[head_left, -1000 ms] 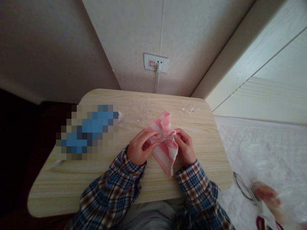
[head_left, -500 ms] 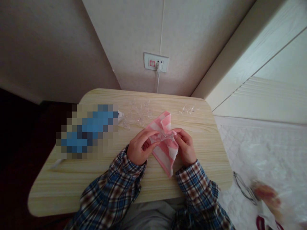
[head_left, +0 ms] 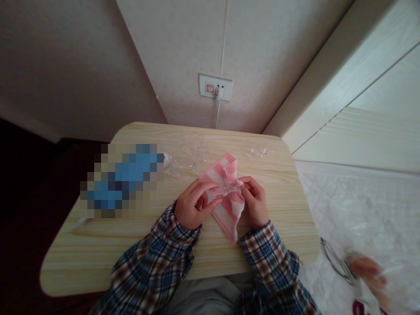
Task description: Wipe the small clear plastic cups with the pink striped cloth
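A small clear stemmed cup [head_left: 217, 191] lies sideways between my hands, over a pink-and-white striped cloth [head_left: 231, 210]. My left hand [head_left: 190, 204] curls around the cup's wider end, thumb below and fingers above. At the other end, my right hand [head_left: 256, 202] pinches the cloth against the cup's foot, and its fingertips are partly covered by fabric. The cloth's upper fold stands up behind the cup, while its lower corner hangs toward me.
Several clear cups [head_left: 192, 157] are clustered on the wooden table [head_left: 138, 258] behind my left hand. More clear pieces [head_left: 259, 152] lie at the back right. A blurred-out blue item [head_left: 134, 170] is on the left. Glasses [head_left: 336, 262] rest on the white quilted surface at right.
The cup has turned slightly in my fingers, and the cloth has shifted a little around its foot. Both hands keep their grips; the whole view has moved slightly.
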`<state>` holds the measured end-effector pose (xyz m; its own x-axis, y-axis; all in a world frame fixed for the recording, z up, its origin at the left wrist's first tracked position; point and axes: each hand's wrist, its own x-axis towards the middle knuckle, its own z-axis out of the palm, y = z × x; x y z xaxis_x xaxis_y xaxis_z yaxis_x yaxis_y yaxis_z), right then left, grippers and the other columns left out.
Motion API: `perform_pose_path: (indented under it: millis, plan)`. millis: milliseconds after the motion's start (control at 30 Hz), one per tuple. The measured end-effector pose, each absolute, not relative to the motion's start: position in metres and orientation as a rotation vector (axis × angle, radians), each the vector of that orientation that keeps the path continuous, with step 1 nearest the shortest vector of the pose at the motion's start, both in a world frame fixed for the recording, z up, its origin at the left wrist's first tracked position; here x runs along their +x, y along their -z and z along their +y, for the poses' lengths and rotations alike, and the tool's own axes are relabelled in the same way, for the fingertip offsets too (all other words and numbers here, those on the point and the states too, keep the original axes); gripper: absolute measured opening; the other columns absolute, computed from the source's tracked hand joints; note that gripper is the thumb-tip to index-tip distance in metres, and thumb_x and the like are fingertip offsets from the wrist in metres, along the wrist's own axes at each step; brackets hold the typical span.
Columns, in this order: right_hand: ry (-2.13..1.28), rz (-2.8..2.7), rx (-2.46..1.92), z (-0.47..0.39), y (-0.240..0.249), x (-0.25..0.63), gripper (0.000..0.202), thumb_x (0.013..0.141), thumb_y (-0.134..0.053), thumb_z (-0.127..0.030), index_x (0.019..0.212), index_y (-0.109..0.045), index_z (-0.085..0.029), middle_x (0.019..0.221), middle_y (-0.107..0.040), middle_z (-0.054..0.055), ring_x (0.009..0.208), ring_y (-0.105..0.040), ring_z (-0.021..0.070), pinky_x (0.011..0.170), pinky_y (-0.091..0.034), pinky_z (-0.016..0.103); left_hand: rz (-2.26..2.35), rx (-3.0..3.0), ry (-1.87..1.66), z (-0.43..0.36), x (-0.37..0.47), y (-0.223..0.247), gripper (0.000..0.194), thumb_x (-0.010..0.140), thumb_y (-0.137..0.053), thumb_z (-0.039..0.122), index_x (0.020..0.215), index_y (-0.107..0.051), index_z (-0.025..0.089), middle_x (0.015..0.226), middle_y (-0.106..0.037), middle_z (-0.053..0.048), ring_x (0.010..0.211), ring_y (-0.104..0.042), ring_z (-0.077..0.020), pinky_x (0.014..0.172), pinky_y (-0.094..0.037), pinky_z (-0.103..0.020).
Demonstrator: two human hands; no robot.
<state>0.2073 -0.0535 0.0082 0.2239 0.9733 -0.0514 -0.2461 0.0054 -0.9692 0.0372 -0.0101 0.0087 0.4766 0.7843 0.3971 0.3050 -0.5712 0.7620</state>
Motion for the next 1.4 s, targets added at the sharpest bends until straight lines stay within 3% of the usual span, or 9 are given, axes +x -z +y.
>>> perform_pose_path:
  millis: [733, 1100, 1400]
  plan:
    - [-1.141, -1.012, -1.162, -0.0534, -0.0054, 0.2064, 0.018, 0.079, -0.048, -0.023, 0.095, -0.055, -0.019, 0.089, -0.058, 0.003, 0.079, -0.051, 0.0152, 0.068, -0.038, 0.025, 0.922, 2.085, -1.032, -0.0106, 0.0350, -0.0109, 0.025, 0.071, -0.058, 0.018, 0.094, -0.053, 0.017, 0.077, -0.051, 0.000, 0.047, -0.040, -0.0038, 0.044, -0.037, -0.017]
    - [-1.143, -1.053, -1.151, -0.0528, -0.0089, 0.2043, 0.008, 0.077, -0.049, -0.021, 0.082, -0.055, -0.018, 0.074, -0.053, 0.000, 0.064, -0.047, 0.0114, 0.058, -0.035, 0.022, 0.901, 2.000, -0.933, -0.0120, 0.0366, -0.0108, 0.025, 0.069, -0.058, 0.019, 0.094, -0.052, 0.018, 0.075, -0.048, 0.001, 0.048, -0.039, -0.0047, 0.043, -0.036, -0.017]
    - [-1.116, -1.075, -1.168, -0.0521, -0.0129, 0.2034, 0.011, 0.078, -0.049, -0.024, 0.081, -0.057, -0.018, 0.076, -0.056, 0.002, 0.071, -0.050, 0.0142, 0.065, -0.037, 0.025, 0.782, 1.765, -0.973, -0.0064, 0.0327, -0.0053, 0.020, 0.070, -0.059, 0.021, 0.088, -0.052, 0.015, 0.080, -0.050, -0.004, 0.065, -0.051, -0.0108, 0.052, -0.043, -0.019]
